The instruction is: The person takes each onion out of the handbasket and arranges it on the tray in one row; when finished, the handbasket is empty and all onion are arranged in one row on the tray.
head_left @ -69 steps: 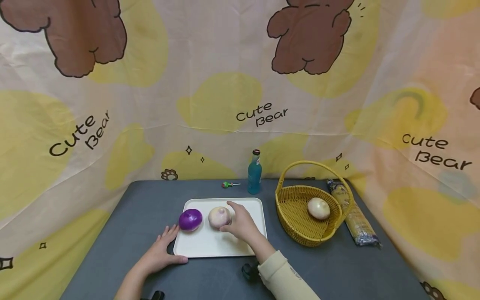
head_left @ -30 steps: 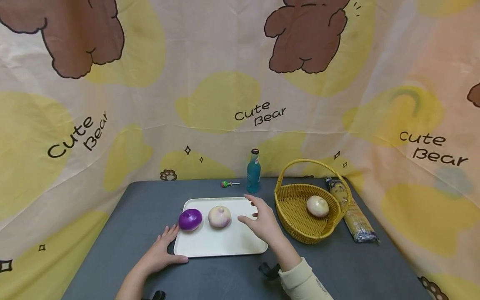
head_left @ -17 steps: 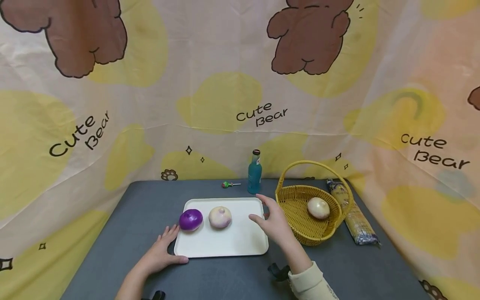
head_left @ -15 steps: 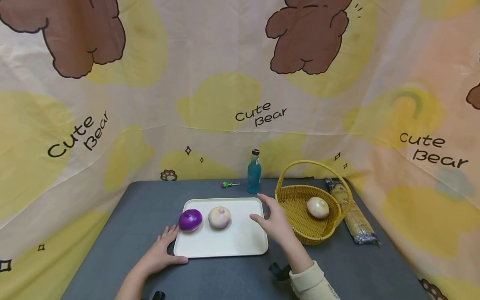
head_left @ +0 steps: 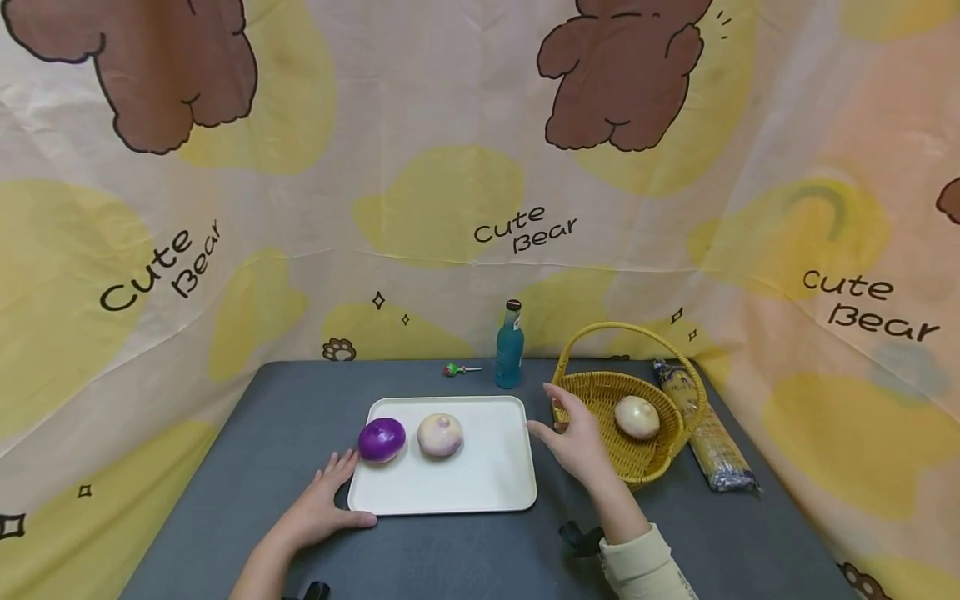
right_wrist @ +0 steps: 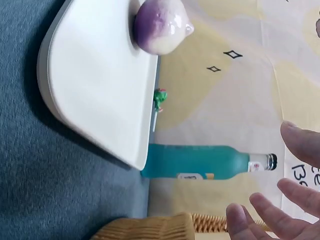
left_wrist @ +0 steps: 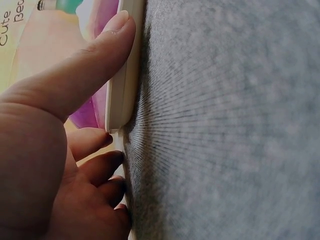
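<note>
A white tray [head_left: 487, 475] lies on the grey table, bearing a purple onion [head_left: 381, 440] at its left and a pale onion with a purple tint [head_left: 440, 435] beside it. My left hand [head_left: 318, 504] rests at the tray's front left corner, thumb along the front edge and fingers spread by the left side. In the left wrist view that thumb [left_wrist: 107, 45] touches the tray's rim. Between tray and yellow wicker basket [head_left: 592, 385], my right hand [head_left: 581, 442] hovers with fingers apart, holding nothing and overlapping the basket's left side. A white onion [head_left: 637, 417] sits inside the basket.
Behind the tray stand a blue glass bottle [head_left: 510, 346] and a small lollipop [head_left: 461, 369]. A long plastic packet [head_left: 716, 442] lies right of the basket, whose tall handle [head_left: 630, 326] arches up. A printed bear cloth [head_left: 420, 208] hangs behind the table.
My right hand has drawn away from the pale onion and moved right, past the tray's right edge to the basket. That onion stays on the tray. My left hand has not moved.
</note>
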The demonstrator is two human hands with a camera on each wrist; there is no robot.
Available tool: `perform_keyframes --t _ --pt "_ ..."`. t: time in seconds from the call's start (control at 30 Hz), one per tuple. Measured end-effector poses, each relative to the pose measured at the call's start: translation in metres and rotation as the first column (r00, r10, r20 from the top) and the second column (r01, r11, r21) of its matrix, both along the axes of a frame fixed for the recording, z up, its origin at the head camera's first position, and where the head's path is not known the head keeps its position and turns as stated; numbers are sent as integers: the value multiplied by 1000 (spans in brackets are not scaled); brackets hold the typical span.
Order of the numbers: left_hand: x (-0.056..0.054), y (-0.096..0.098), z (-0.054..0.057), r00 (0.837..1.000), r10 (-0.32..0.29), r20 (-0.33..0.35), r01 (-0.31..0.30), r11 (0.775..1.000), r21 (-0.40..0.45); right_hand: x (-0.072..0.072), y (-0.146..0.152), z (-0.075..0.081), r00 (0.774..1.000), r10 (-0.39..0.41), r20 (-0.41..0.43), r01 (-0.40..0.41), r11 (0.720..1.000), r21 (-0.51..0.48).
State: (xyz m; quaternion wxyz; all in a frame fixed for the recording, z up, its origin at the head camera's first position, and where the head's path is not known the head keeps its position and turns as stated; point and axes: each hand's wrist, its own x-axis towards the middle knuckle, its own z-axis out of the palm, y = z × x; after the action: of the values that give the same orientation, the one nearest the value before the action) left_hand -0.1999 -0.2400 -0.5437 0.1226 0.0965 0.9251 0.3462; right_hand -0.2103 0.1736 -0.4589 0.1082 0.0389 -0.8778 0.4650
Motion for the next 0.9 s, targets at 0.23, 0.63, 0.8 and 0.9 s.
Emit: perform_keyframes --t 0.23,0.63,0.8,0.9 --pt "-1 -1 -3 1000 -3 -8 3 1000 -1 -5 17 -4 1000 -3 -3 3 1000 -18" --pt "-2 -2 -5 1000 2 -10 -2 1000 -8 -8 43 -2 999 -34 30 36 998 -43" --pt "-1 -2 -5 1000 4 -12 -5 1000 -10 -9 51 -2 997 -49 53 51 998 -37" --pt "-2 -3 -5 1000 2 -18 -2 1000 -7 -9 56 -2 997 -56 62 59 998 -33"
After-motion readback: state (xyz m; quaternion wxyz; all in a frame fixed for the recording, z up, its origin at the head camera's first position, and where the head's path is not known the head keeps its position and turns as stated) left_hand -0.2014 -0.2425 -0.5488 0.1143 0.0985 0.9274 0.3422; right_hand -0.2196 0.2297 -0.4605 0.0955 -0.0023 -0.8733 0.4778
